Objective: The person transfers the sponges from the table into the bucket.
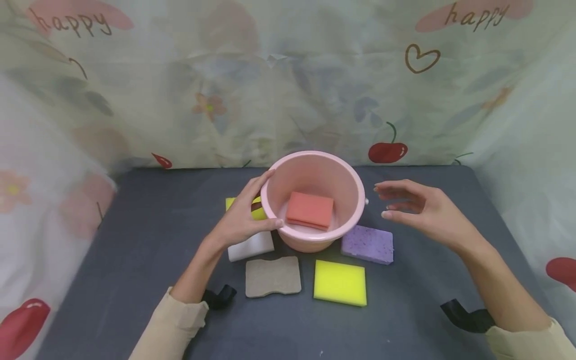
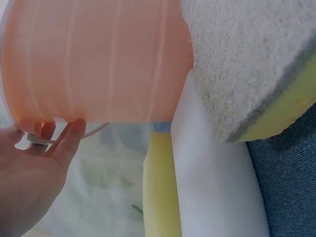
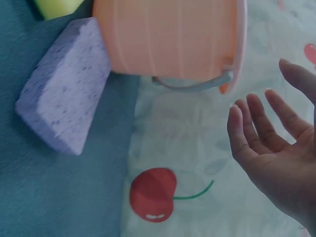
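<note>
A pale pink bucket (image 1: 315,235) stands upright in the middle of the table, and a flat coral-red sponge (image 1: 309,209) lies on its bottom. My left hand (image 1: 240,212) grips the bucket's left side, thumb at the rim and fingers round the outer wall; the left wrist view shows these fingers (image 2: 74,140) against the wall by the handle. To the right of the bucket, my right hand (image 1: 425,210) is held in the air with loosely bent fingers, apart from the bucket and holding nothing. A purple speckled sponge (image 1: 368,245) lies just below it.
In front of the bucket lie a grey-faced scouring sponge (image 1: 273,277) and a yellow sponge (image 1: 340,283). Left of it, partly hidden by my left hand, are a white sponge (image 1: 252,247) and another yellow sponge (image 1: 229,202). A printed curtain (image 1: 270,115) hangs behind the dark table (image 1: 135,260).
</note>
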The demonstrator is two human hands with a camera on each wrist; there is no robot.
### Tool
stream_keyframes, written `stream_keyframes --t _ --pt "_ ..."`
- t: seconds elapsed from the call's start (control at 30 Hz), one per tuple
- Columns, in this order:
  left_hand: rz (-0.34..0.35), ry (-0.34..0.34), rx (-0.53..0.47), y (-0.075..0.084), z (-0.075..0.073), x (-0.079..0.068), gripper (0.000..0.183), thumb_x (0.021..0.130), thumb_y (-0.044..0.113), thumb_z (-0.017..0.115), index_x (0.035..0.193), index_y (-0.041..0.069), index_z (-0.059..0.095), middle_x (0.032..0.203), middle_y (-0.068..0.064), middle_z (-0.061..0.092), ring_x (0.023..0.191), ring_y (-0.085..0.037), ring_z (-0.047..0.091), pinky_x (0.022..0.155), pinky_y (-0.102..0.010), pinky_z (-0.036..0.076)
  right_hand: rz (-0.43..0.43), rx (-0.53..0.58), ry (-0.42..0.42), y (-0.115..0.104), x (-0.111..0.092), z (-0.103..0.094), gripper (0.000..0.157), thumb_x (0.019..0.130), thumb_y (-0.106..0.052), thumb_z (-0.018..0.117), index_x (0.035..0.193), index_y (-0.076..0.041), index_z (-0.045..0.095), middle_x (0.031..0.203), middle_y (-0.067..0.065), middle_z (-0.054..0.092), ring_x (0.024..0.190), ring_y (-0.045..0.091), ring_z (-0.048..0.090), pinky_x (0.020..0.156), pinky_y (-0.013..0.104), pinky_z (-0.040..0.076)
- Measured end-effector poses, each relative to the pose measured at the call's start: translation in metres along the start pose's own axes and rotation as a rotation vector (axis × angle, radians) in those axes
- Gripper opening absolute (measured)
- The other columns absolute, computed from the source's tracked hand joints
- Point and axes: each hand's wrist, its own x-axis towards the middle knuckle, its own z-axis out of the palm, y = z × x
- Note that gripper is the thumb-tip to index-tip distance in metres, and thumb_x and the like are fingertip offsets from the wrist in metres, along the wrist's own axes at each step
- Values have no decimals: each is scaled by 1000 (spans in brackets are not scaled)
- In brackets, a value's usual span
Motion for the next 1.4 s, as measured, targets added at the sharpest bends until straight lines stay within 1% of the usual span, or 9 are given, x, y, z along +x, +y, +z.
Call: stream_keyframes --t 0.23,0.5,0.63,0.77,0.93,1.0,1.1,1.23,1.4 --pt "-16 11 -8 -1 1 -1 101 79 25 85 158 30 24 151 -3 32 132 -30 46 102 -37 48 -9 -13 5 17 -7 2 52 90 -18 76 138 -13 58 134 11 59 116 9 60 86 16 51" --pt "-21 25 -4 0 4 -1 102 78 27 86 158 29 24 149 -6 33 132 -30 46 102 -37 48 -28 -11 25 40 -14 6 53 89 -14 76 139 -12 57 134 9 59 116 4 58 88 14 50" --pt "-17 32 -3 0 5 -2 102 78 25 86 158 28 24 148 -6 34 131 -30 47 101 -37 49 -45 12 23 54 -18 10 53 89 -10 75 138 -10 56 133 12 59 116 5 58 88 15 50" --pt "-18 35 -1 0 4 -2 101 78 24 86 158 27 25 147 -7 34 131 -30 46 101 -38 49 -42 22 7 65 -20 15 52 90 -10 75 138 -8 56 134 12 59 116 10 58 89 16 50" --pt "-28 35 7 1 4 -3 101 78 22 86 158 29 25 148 -5 34 132 -28 45 102 -39 48 0 -23 -2 74 -22 23 52 90 -14 75 138 -9 56 135 10 58 118 19 58 88 18 51" --pt "-30 35 6 1 4 -3 101 78 21 86 158 28 25 148 -5 34 132 -28 44 102 -39 47 18 -32 -7 77 -22 26 52 90 -15 75 138 -10 56 135 10 58 119 24 57 89 20 52" --pt "-32 37 11 1 4 -3 100 78 21 85 158 29 25 148 -5 34 132 -28 44 102 -39 47 46 -33 -16 82 -22 30 52 90 -17 76 138 -10 56 135 11 58 120 30 56 91 30 54" --pt "-31 39 10 1 4 -3 100 79 20 85 158 30 25 147 -5 34 132 -27 45 103 -38 47 65 -59 -22 89 -22 36 53 89 -18 77 137 -9 56 135 12 57 122 33 56 92 44 53" --pt "-25 38 -2 0 4 -3 99 79 21 85 158 29 25 148 -6 34 132 -30 45 102 -40 47 55 -118 -32 94 -21 43 55 86 -18 79 136 -6 58 133 12 58 120 33 56 93 49 52"
